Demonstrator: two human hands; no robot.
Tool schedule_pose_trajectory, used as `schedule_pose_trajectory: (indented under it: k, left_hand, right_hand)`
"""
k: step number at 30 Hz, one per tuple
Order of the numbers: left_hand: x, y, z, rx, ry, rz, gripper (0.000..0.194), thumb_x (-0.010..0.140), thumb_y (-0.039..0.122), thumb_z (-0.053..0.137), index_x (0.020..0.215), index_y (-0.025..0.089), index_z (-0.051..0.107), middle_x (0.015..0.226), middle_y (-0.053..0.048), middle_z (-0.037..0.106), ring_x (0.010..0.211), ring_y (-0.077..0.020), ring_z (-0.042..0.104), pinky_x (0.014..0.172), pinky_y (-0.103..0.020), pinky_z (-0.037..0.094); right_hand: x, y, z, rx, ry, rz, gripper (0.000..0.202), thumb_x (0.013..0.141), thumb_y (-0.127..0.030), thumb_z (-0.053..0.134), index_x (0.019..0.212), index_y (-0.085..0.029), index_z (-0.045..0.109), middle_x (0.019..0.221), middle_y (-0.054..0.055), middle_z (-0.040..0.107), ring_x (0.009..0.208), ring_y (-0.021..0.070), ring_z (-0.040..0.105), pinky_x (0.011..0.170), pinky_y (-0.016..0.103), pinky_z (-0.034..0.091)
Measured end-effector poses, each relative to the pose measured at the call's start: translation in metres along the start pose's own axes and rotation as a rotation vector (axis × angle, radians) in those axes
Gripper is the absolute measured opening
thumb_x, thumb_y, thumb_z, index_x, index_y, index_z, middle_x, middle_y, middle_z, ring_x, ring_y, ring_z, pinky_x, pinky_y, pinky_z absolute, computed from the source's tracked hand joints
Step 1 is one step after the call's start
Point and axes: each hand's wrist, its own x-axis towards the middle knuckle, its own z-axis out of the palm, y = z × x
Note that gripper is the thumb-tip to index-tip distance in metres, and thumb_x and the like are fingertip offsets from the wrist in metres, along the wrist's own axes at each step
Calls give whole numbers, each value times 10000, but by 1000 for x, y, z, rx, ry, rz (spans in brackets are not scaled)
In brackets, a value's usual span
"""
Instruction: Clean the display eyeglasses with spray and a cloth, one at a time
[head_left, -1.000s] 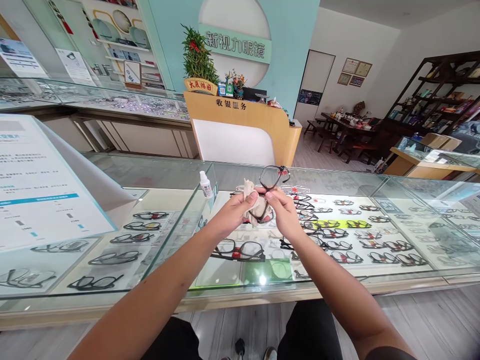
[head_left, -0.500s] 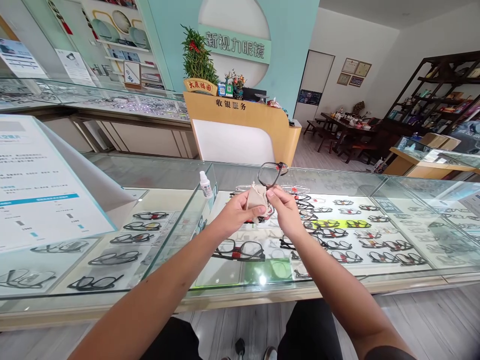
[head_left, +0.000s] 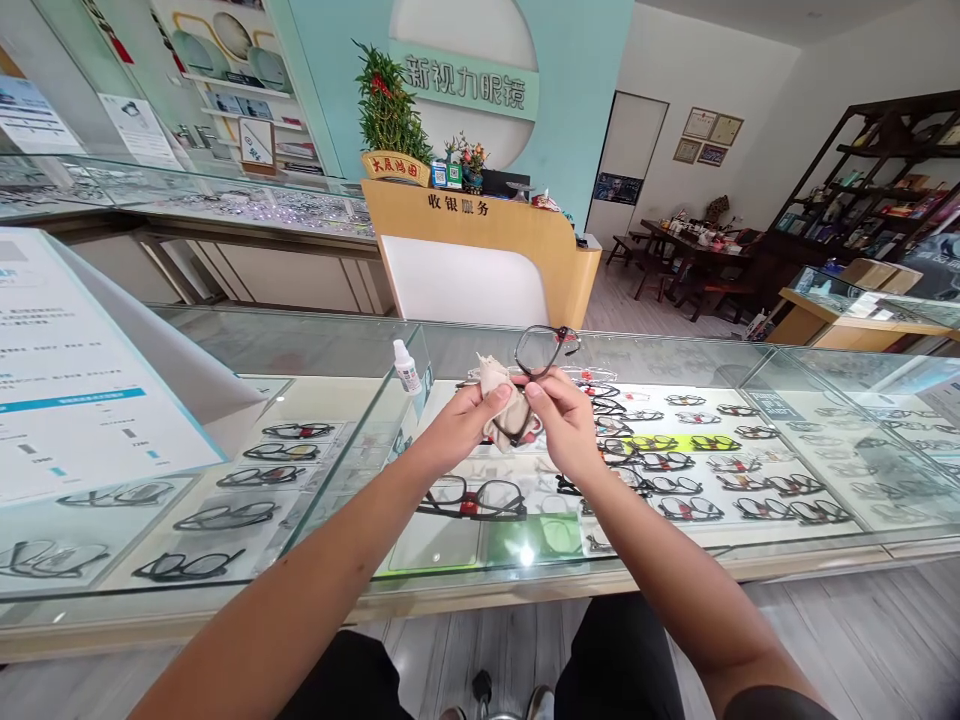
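Note:
Above the glass counter, my right hand (head_left: 564, 415) is closed on a pair of black-framed eyeglasses (head_left: 517, 358) near the bridge. One lens stands up above my fingers; part of the other rim shows low against a beige cloth (head_left: 496, 373). My left hand (head_left: 466, 425) pinches that cloth around the lower lens, thumb on the near side. The cloth hides most of this lens. Just left of my hands, a small white bottle (head_left: 406, 368) stands upright on the glass.
Beneath the glass counter top (head_left: 352, 440) lie rows of eyeglasses (head_left: 471, 497). A folded white sign (head_left: 90, 380) stands at the left. Beyond the counter is a wooden cashier desk (head_left: 480, 215) with a plant (head_left: 390, 110) on it.
The cloth has spread and shifted, now wrapping the lower lens, with its rim showing. My left thumb has moved up. The right hand still grips the glasses in nearly the same spot.

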Motion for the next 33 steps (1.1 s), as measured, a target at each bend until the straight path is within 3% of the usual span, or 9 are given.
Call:
schedule_pose_trajectory:
  k: [3, 5, 9, 11, 13, 18, 21, 27, 33]
  left_hand:
    - [-3, 2, -4, -20, -137, -34, 593, 901, 617, 863, 1293, 194, 726, 901, -66, 754, 823, -241, 771, 668, -322, 613]
    - [-2, 2, -5, 14, -159, -16, 591, 866, 599, 902, 1261, 192, 733, 949, -68, 755, 836, -231, 768, 680, -313, 609]
    - [3, -3, -3, 52, 27, 33, 636, 800, 638, 944, 1181, 181, 722, 820, -7, 687, 647, -144, 652, 557, -247, 517]
    - [5, -5, -1, 25, 124, 47, 639, 833, 718, 881, 1129, 177, 714, 703, 22, 617, 574, -127, 570, 513, -245, 492]
    - [5, -4, -1, 12, 141, 39, 665, 876, 787, 797, 1124, 176, 709, 647, 27, 587, 542, -133, 556, 501, -252, 488]
    - [-1, 4, -7, 5, -113, -19, 696, 904, 675, 840, 1400, 226, 644, 883, -39, 740, 749, -210, 734, 649, -307, 577]
    - [-2, 4, -11, 66, -192, 30, 631, 889, 590, 894, 1343, 208, 676, 899, -40, 732, 838, -204, 732, 715, -286, 556]
    - [3, -5, -5, 76, 61, 47, 708, 894, 779, 787, 1261, 183, 688, 767, 7, 653, 616, -156, 658, 566, -271, 503]
    - [5, -1, -6, 90, 104, 4, 709, 886, 828, 751, 1150, 170, 735, 783, -35, 722, 660, -187, 683, 575, -285, 508]
  right_hand:
    - [4, 1, -5, 2, 31, -2, 401, 1021, -599, 691, 894, -245, 831, 1076, 84, 704, 969, 249, 676, 730, 384, 609]
    - [5, 2, -6, -3, 36, -18, 402, 1012, -595, 705, 853, -243, 815, 1058, 80, 723, 993, 256, 677, 818, 407, 605]
    - [5, 5, -1, -50, 1, -86, 427, 1013, -599, 707, 784, -243, 756, 1009, 73, 745, 1021, 261, 674, 933, 425, 570]
    - [4, 6, 2, -91, -38, -127, 421, 1038, -578, 682, 788, -245, 744, 1033, 77, 755, 1065, 264, 677, 979, 426, 549]
    - [4, 5, 3, -116, -52, -140, 430, 1052, -575, 667, 785, -244, 731, 1053, 83, 754, 1073, 263, 679, 991, 422, 538]
    - [8, 0, -6, -72, -6, -99, 582, 1049, -637, 648, 630, -237, 587, 858, 45, 628, 898, 234, 641, 888, 396, 526]
    - [9, -1, -8, -68, -31, -78, 607, 1040, -662, 645, 611, -238, 582, 841, 39, 617, 863, 225, 611, 857, 391, 534]
    - [6, 5, 0, -67, -18, -71, 413, 977, -643, 734, 817, -268, 802, 1067, 90, 784, 1115, 282, 666, 987, 439, 577]
    - [6, 4, -4, -29, 33, -77, 355, 1004, -504, 734, 738, -278, 799, 1074, 76, 876, 1193, 289, 685, 1111, 476, 538]
